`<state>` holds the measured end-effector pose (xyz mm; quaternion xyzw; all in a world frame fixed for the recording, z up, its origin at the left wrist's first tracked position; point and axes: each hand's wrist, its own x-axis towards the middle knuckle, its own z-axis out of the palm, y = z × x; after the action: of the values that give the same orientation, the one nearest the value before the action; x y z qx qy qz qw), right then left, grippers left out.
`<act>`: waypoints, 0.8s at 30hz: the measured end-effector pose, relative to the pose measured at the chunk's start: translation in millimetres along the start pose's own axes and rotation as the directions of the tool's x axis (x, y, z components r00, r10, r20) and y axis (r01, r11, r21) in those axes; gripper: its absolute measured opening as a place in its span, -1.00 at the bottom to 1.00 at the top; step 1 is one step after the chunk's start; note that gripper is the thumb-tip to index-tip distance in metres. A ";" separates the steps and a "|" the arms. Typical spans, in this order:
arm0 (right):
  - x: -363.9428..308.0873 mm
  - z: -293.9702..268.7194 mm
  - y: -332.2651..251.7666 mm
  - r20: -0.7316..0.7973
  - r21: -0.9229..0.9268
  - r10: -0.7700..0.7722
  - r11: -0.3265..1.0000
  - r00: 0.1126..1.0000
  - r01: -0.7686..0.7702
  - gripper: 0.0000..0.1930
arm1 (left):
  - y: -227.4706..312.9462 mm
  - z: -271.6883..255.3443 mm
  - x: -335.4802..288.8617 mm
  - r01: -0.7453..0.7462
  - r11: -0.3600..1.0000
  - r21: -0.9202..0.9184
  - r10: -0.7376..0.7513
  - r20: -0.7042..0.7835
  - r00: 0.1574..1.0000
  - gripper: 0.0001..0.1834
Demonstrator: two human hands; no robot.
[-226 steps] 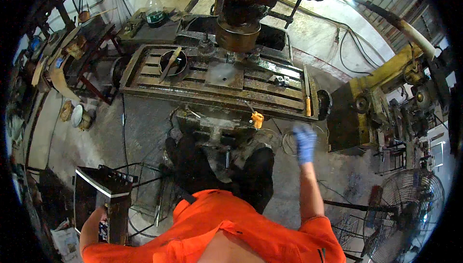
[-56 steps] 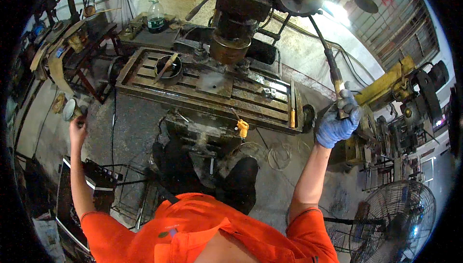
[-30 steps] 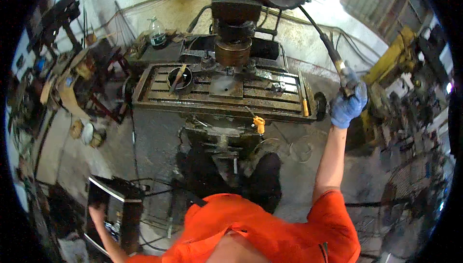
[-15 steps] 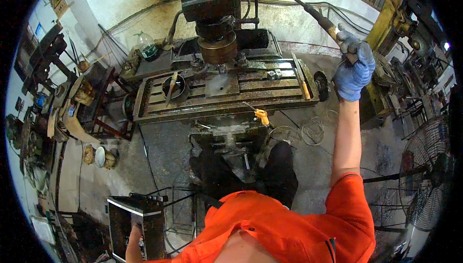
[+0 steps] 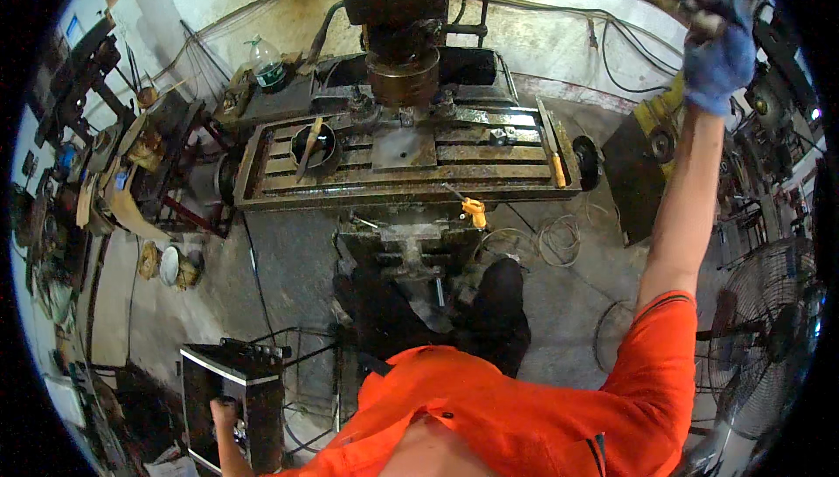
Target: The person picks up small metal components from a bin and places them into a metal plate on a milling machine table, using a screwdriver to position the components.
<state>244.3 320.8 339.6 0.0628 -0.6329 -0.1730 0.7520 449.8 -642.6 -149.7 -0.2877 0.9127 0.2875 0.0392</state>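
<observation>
My left grip (image 5: 225, 410), my right grip (image 5: 720, 50): two. One blue glove (image 5: 717, 70) between them. Two legs (image 5: 501, 302), mine. One slotted bench (image 5: 367, 199), one metal plate (image 5: 415, 155), one round pan (image 5: 329, 146), one wooden-handled tool (image 5: 309, 149), one orange-handled file (image 5: 558, 171), one yellow air gun (image 5: 474, 209). One big plastic bottle (image 5: 266, 66), one caged fan (image 5: 760, 337), one dark box (image 5: 265, 407).

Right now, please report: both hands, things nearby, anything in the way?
Left hand at open black box. Right hand gloved, raised; grip unclear. Possible obstacle: yellow tool at front edge of machine table.
</observation>
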 end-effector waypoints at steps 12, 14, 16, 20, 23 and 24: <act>-281.1 -88.6 -174.9 0.788 -0.572 0.346 0.110 -0.509 -0.812 -0.88 | 232.8 -63.9 -28.6 -0.161 0.324 -0.932 0.016 -0.165 0.986 -0.63; -418.8 -111.0 -192.1 0.877 -0.471 0.156 0.085 -0.455 -0.878 -0.85 | 268.2 -60.1 -25.9 -0.155 0.271 -0.950 0.114 -0.128 0.985 -0.75; -375.8 -113.0 -255.1 0.823 -0.565 -0.033 -0.139 -0.567 -0.813 -0.71 | 270.8 -53.4 -31.1 -0.189 0.222 -0.956 0.140 -0.161 0.977 -0.76; -410.6 -88.0 -286.9 0.752 -0.633 0.086 -0.183 -0.654 -0.752 -0.72 | 301.4 -31.9 -9.2 -0.097 0.148 -0.984 0.155 -0.074 0.985 -0.78; -411.9 -86.3 -288.6 0.816 -0.535 0.231 -0.049 -0.530 -0.844 -0.69 | 305.0 -17.5 2.3 -0.047 0.118 -0.992 0.169 -0.027 0.985 -0.81; -403.3 -96.5 -289.4 0.866 -0.438 0.244 -0.047 -0.436 -0.898 -0.67 | 299.3 -12.5 5.0 -0.041 0.107 -0.993 0.157 -0.023 0.987 -0.81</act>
<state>229.9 176.1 -144.6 -0.2516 -0.7724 0.5773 0.0822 282.9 -451.7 9.9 -0.1664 0.5039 0.8357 -0.1414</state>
